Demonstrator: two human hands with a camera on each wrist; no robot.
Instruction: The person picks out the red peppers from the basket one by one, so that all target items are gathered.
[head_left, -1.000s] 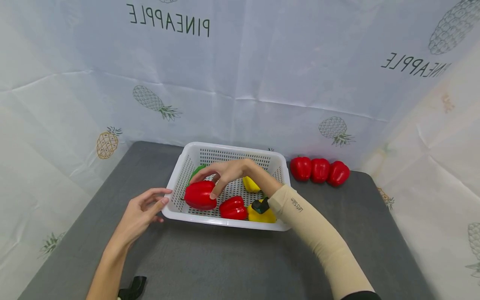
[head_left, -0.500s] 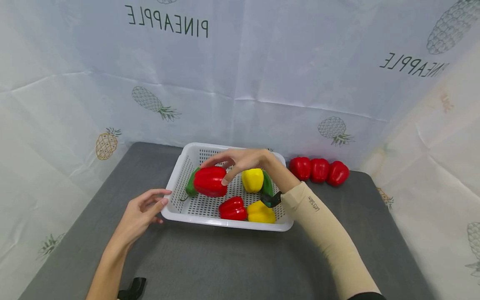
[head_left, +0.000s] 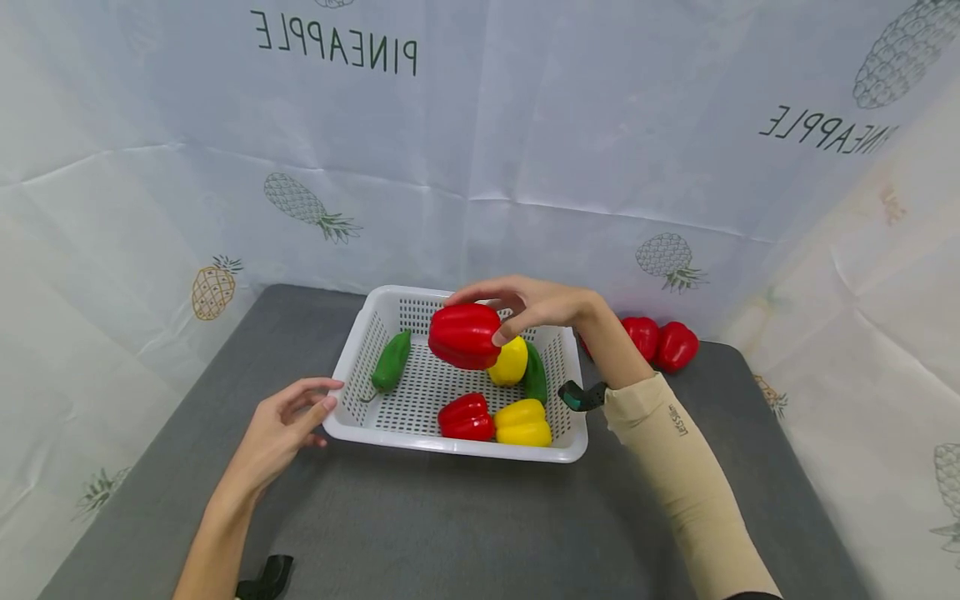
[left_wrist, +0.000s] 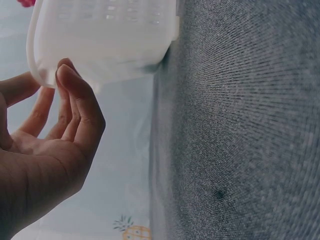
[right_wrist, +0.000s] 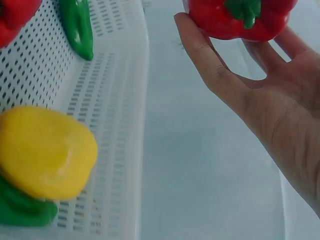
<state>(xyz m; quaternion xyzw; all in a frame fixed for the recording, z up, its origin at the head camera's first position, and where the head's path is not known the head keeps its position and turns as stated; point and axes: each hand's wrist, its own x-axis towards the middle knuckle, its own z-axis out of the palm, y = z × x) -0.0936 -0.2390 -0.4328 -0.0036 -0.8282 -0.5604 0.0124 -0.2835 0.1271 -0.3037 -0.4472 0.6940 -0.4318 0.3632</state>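
Note:
A glossy red bell pepper [head_left: 465, 336] is held in my right hand [head_left: 543, 302], thumb on its near end and fingers over the far side. It is raised above the white perforated plastic basket [head_left: 450, 447]; its green stem [right_wrist: 246, 11] shows in the right wrist view. My left hand [head_left: 283, 422] holds the basket's left rim between thumb and fingertips [left_wrist: 70, 75]. Inside the basket lie a long green pepper [head_left: 392, 362] at left, a smaller red bell pepper [head_left: 467, 417] and a yellow bell pepper [head_left: 522, 423] in front, another yellow bell pepper [head_left: 509, 363] and green pepper [head_left: 536, 375] at right.
Red bell peppers [head_left: 677, 347] stand in a row on the grey table [head_left: 450, 525], right of the basket, partly hidden by my right forearm. A pineapple-print cloth [head_left: 480, 150] hangs behind the table and at its sides.
My right hand has lifted the large red bell pepper from the basket's left part and moved it right and back, uncovering the left green pepper. The left hand has stayed at the rim.

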